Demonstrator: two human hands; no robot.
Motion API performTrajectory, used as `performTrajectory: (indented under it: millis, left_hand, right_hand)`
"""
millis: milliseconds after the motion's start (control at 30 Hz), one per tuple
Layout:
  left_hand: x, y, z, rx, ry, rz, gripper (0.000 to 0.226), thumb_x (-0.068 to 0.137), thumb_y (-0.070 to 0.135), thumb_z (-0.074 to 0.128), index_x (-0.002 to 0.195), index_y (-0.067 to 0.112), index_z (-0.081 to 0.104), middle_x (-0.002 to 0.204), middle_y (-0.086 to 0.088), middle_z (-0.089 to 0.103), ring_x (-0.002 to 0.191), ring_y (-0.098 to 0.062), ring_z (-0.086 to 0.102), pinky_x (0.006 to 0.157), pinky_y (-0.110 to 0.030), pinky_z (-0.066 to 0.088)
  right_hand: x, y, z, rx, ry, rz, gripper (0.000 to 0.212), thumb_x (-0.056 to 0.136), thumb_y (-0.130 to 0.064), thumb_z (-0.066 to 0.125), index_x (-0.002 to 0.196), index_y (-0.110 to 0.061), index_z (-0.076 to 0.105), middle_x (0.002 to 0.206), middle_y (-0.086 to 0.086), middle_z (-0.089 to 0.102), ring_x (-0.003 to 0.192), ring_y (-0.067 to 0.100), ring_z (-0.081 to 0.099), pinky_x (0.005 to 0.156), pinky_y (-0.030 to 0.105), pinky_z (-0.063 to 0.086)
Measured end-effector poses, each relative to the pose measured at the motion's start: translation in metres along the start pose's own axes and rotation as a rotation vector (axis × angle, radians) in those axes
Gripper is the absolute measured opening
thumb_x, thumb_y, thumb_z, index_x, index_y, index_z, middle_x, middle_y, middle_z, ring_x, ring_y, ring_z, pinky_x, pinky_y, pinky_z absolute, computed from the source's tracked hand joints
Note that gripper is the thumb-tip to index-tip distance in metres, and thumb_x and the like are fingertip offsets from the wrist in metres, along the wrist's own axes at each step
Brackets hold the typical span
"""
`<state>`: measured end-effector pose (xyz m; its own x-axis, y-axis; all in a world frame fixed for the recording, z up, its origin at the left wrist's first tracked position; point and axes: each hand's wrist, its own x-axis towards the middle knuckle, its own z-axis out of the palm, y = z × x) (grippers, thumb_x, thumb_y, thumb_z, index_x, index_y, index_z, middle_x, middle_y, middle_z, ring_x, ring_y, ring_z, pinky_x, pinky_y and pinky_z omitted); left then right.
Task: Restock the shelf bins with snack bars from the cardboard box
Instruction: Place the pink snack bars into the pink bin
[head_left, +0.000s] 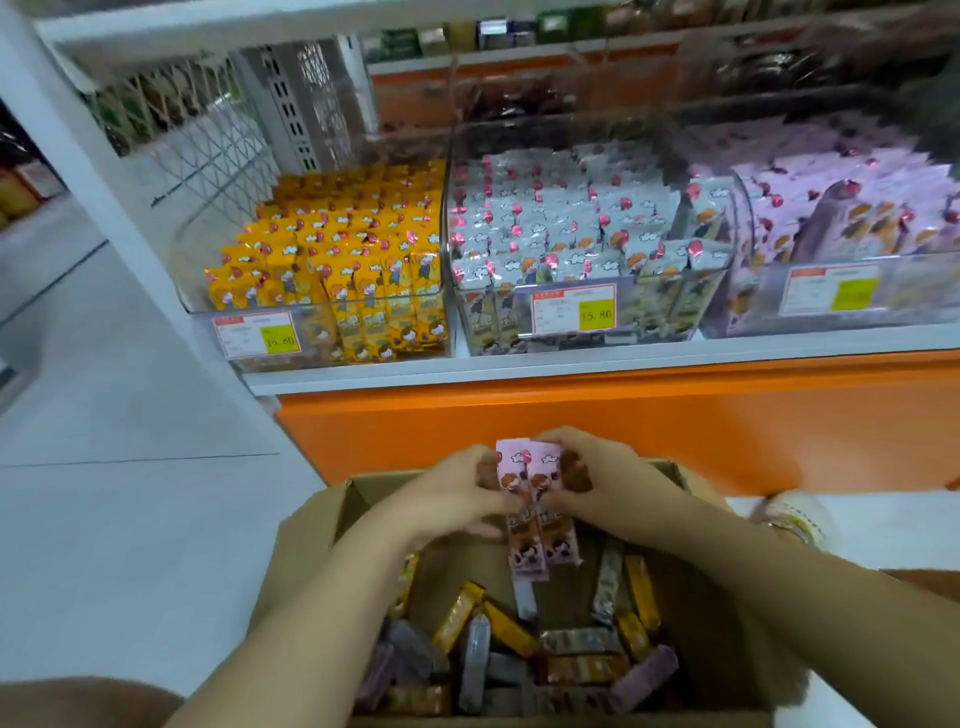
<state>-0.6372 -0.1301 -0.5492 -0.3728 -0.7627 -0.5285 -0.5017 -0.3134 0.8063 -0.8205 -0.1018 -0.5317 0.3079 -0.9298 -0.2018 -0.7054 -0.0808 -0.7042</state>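
The white shelf with an orange front (571, 366) carries 3 clear plastic bins side by side: a bin of yellow bars (213, 234), a bin of grey-white bars (647, 317), a bin of pink bars (909, 299), each price-labelled.

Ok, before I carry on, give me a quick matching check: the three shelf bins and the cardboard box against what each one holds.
Containers:
1 left bin
2 middle bin
3 right bin
4 cardboard box

Contents:
a loose bars of mixed colours
b yellow bars
c pink bars
d pale grey bars

Pairs: 1-b, 2-d, 3-c, 4-a.

The left hand and right hand together grip the held bars, which are pink, above the box.
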Motion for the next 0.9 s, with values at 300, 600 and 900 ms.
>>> performTrajectory:
  millis: [300,600,900]
  left_hand:
    - [-0.044,0.123,0.002,0.263,0.331,0.602,0.058,0.086,0.019,0.068,0.132,0.037,0.036,0.100,0.011,0.057,0.069,0.008,0.061,0.071,-0.012,0.050]
    - [-0.027,0.211,0.052,0.199,0.423,0.900,0.038,0.090,0.018,0.063,0.119,0.034,0.044,0.103,0.015,0.057,0.074,0.003,0.064,0.061,-0.015,0.049]
    - [0.025,0.268,0.096,0.353,0.469,1.011,0.038,0.089,0.023,0.063,0.121,0.032,0.046,0.115,0.009,0.056,0.100,-0.011,0.060,0.085,-0.035,0.049]
  right_hand:
    - [-0.033,-0.037,-0.097,-0.039,0.436,-0.296,0.044,0.085,-0.025,0.067,0.119,-0.042,0.045,0.101,0.000,0.061,0.091,0.011,0.056,0.078,0.013,0.043]
    - [-0.044,-0.012,-0.154,0.148,0.895,-0.420,0.041,0.091,-0.009,0.059,0.121,-0.033,0.044,0.107,-0.023,0.051,0.098,-0.003,0.054,0.091,0.011,0.042]
    - [-0.050,0.033,-0.205,0.368,1.206,-0.419,0.035,0.091,0.000,0.056,0.112,-0.028,0.050,0.106,-0.011,0.059,0.101,-0.002,0.057,0.085,0.019,0.051]
